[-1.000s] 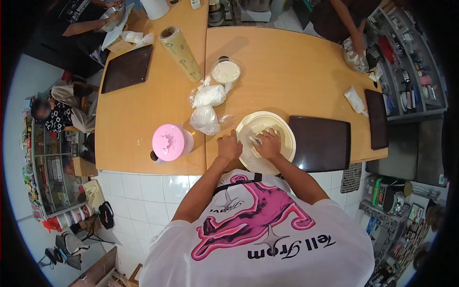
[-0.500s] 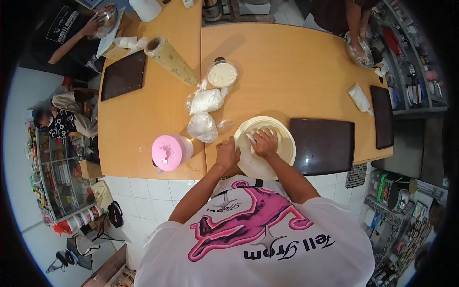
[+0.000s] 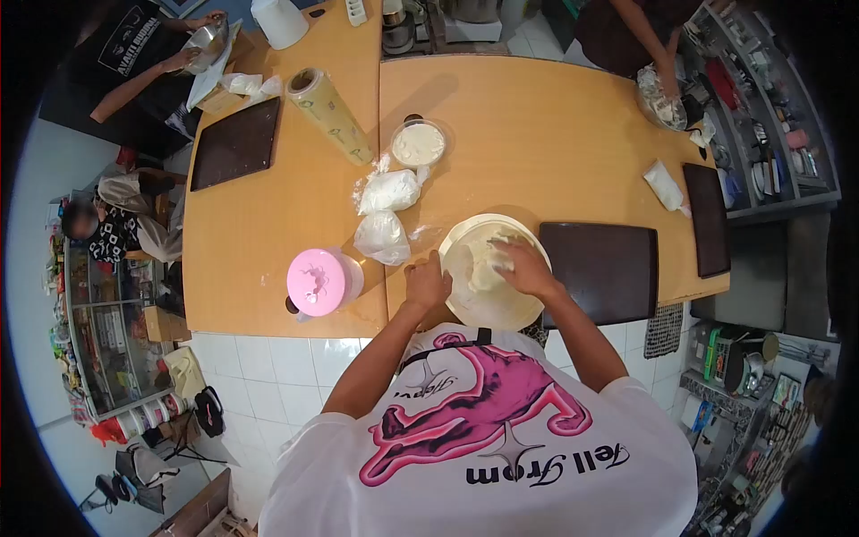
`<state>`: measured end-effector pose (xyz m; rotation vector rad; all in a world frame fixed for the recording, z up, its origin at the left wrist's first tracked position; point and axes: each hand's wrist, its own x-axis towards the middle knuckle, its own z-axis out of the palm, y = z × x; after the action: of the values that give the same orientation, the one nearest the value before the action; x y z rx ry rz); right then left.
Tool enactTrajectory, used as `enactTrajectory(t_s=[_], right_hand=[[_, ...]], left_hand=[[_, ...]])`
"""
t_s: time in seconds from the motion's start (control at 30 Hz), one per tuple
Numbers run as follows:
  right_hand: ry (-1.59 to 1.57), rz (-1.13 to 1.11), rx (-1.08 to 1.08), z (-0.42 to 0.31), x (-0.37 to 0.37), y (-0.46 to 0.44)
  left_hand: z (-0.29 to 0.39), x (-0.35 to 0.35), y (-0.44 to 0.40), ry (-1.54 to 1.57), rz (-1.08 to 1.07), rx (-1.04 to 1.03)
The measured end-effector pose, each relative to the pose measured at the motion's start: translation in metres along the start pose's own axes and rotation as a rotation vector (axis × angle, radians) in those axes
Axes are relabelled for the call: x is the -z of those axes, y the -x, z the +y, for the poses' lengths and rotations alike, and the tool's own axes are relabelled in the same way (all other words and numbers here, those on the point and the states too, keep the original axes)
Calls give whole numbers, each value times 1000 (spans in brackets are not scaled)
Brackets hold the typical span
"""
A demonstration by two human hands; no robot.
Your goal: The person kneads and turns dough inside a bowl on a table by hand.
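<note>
A cream-coloured bowl (image 3: 483,220) stands at the table's near edge, in front of my body. Inside it lies a pale lump of dough (image 3: 484,274) with floury mix around it. My left hand (image 3: 428,281) holds the bowl's left rim, its fingers closed there. Over the right side of the dough is my right hand (image 3: 524,266), fingers stretched out and apart, with pale residue on the fingertips; whether they touch the dough is hard to tell.
Left of the bowl are flour bags (image 3: 382,236), a tub of white powder (image 3: 418,143), a pink-lidded container (image 3: 320,281) and a roll of cling film (image 3: 329,115). A dark tray (image 3: 598,272) lies right. Two people handle metal bowls (image 3: 660,100) across the table.
My right hand has moved right and loosened from the dough, its fingers now spread where they were curled. My left hand stays at the rim. The view has shifted slightly.
</note>
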<state>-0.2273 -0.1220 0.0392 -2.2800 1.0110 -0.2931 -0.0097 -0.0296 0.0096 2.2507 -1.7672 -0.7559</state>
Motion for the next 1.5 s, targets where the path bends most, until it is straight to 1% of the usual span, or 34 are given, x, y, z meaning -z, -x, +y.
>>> enactTrajectory(t_s=[0.1,0.2,0.3,0.4,0.5,0.6,0.7,0.8,0.9,1.0,1.1,1.2,1.3,1.37,1.4,1.5], right_hand=[[222,-55,-15,-4,-8,11],[270,-214,-107,-19,1,8],[288,-228,-142,-17,-2,9],[323,-320,-142,-18,-7,12],[329,-214,-81,-28,-4,27],[242,-49,-38,-16,-20,43],[240,-145,-138,-11,-28,42],[212,-186,-156,-22,-13,35],[182,-240,-52,-12,-7,25],[73,-253,-56,-7,2,15],[-28,-202,-83,-4,8,12],[-153,-246,-181,-6,23,8],[-230,-162,-224,10,12,12],[-330,-151,-226,23,-2,14],[-381,-146,-226,19,-2,13],[-540,-180,-333,5,6,15]], left_hand=[[-2,-3,-1,-9,3,-11],[-2,-4,1,-38,6,3],[1,-7,3,-43,9,7],[2,-4,5,-47,-14,16],[1,-3,3,-31,-22,15],[1,-4,6,-27,-16,20],[-1,-5,5,-32,-15,10],[-1,-4,5,-48,-35,16],[1,0,5,-54,-50,21],[0,-3,5,-63,-47,29],[-2,-2,6,-55,-56,37],[-4,-4,7,-55,-44,41],[-5,-4,6,-54,-44,46],[-6,-5,7,-52,-48,57],[-7,-4,7,-45,-43,60],[-8,-4,11,-27,-33,63]])
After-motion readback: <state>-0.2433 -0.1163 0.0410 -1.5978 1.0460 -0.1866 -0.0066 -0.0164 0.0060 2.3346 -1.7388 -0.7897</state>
